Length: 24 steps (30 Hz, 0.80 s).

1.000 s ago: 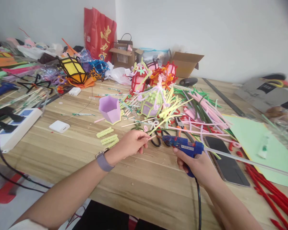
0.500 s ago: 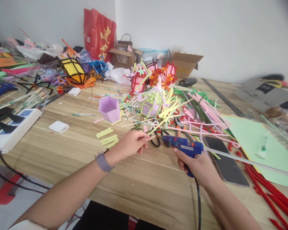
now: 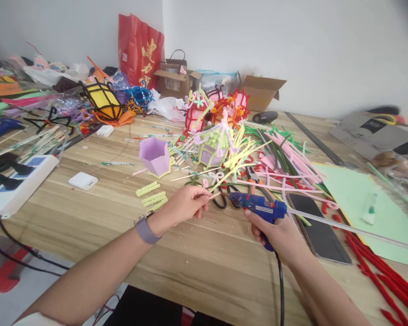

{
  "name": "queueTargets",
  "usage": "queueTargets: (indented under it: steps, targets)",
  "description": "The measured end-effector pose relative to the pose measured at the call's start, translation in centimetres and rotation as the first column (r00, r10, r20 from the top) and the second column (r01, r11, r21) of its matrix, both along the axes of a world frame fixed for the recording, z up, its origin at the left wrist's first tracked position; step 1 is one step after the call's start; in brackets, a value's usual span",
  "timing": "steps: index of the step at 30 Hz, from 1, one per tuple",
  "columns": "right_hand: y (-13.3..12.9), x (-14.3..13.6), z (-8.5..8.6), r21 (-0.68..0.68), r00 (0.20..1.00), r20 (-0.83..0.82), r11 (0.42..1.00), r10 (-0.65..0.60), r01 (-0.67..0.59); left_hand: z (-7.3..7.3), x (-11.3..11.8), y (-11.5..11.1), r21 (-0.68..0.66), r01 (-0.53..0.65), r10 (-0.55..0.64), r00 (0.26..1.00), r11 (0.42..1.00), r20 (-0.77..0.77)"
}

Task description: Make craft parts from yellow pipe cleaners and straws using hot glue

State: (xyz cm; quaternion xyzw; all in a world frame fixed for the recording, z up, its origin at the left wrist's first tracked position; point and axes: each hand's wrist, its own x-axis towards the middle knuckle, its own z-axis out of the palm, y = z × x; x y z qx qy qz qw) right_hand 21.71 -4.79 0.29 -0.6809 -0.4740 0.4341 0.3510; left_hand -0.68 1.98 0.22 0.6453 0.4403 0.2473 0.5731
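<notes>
My left hand [image 3: 191,202] pinches a thin wooden stick [image 3: 216,195], its free end pointing right. Wrapped round the handle of a blue hot glue gun [image 3: 258,204], my right hand [image 3: 275,233] keeps the nozzle at or very near the stick's tip; whether they touch I cannot tell. A clear glue stick [image 3: 326,222] runs out of the gun's back. Left of my hands lie twisted yellow-green pipe-cleaner pieces [image 3: 153,199], and behind them stands a lilac hexagonal cup [image 3: 154,156]. Black-handled scissors [image 3: 220,199] lie beyond the nozzle, partly hidden.
Pipe-cleaner lanterns [image 3: 214,147] and loose pink pipe cleaners [image 3: 292,156] cover the table's middle. A phone [image 3: 319,228] and green sheet [image 3: 360,203] lie right, with red pipe cleaners [image 3: 377,271] in front. At left is a power strip [image 3: 27,185]; the gun's cord [image 3: 280,285] hangs down.
Both hands, the stick and the glue gun hold nearly the same position. The whole view has shifted very slightly.
</notes>
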Motion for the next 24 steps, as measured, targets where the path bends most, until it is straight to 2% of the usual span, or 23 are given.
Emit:
queueTargets:
  steps: [4, 6, 8, 11, 13, 15, 18, 20, 22, 23, 24]
  targets:
    - [0.3, 0.0, 0.3, -0.014, 1.000, -0.028, 1.000, 0.003, -0.003, 0.4, -0.1, -0.2, -0.039, 0.079, -0.075, 0.993, 0.996, 0.091]
    - [0.4, 0.0, 0.6, -0.019, 0.992, -0.122, 1.000, 0.020, -0.022, 0.8, -0.3, 0.0, -0.062, 0.095, -0.086, 0.987, 0.994, 0.138]
    - [0.3, -0.1, 1.0, -0.046, 0.965, -0.256, 0.996, 0.058, -0.072, 1.0, -0.6, 0.4, -0.043, 0.001, 0.006, 0.984, 0.999, 0.178]
    - [-0.3, -0.4, 1.4, -0.162, 0.898, -0.407, 0.954, 0.168, -0.252, 1.1, -1.0, 1.1, -0.017, -0.185, 0.182, 0.938, 0.983, 0.294]
    - [-0.8, -0.9, 1.5, -0.232, 0.859, -0.454, 0.899, 0.238, -0.372, 1.0, -1.1, 1.4, -0.028, -0.222, 0.217, 0.912, 0.975, 0.349]
    - [-1.1, -1.7, 1.7, -0.273, 0.855, -0.445, 0.869, 0.266, -0.412, 0.8, -1.0, 1.5, -0.040, -0.212, 0.212, 0.907, 0.976, 0.365]
    - [-1.1, -2.7, 2.0, -0.311, 0.895, -0.335, 0.861, 0.296, -0.401, 0.7, -0.7, 1.4, -0.053, -0.193, 0.198, 0.910, 0.980, 0.364]
    - [-1.1, -3.0, 2.2, -0.336, 0.905, -0.219, 0.843, 0.365, -0.421, 0.7, -0.6, 1.3, -0.066, -0.197, 0.207, 0.908, 0.978, 0.365]
    - [-1.1, -3.0, 2.6, -0.341, 0.887, 0.026, 0.838, 0.461, -0.425, 0.6, -0.5, 1.2, -0.085, -0.208, 0.225, 0.899, 0.974, 0.376]
    - [-1.0, -2.9, 2.8, -0.334, 0.843, 0.205, 0.845, 0.497, -0.417, 0.6, -0.5, 1.2, -0.098, -0.213, 0.234, 0.895, 0.972, 0.381]
    - [-1.0, -2.8, 3.1, -0.322, 0.764, 0.392, 0.855, 0.512, -0.407, 0.6, -0.5, 1.2, -0.111, -0.216, 0.243, 0.890, 0.970, 0.385]
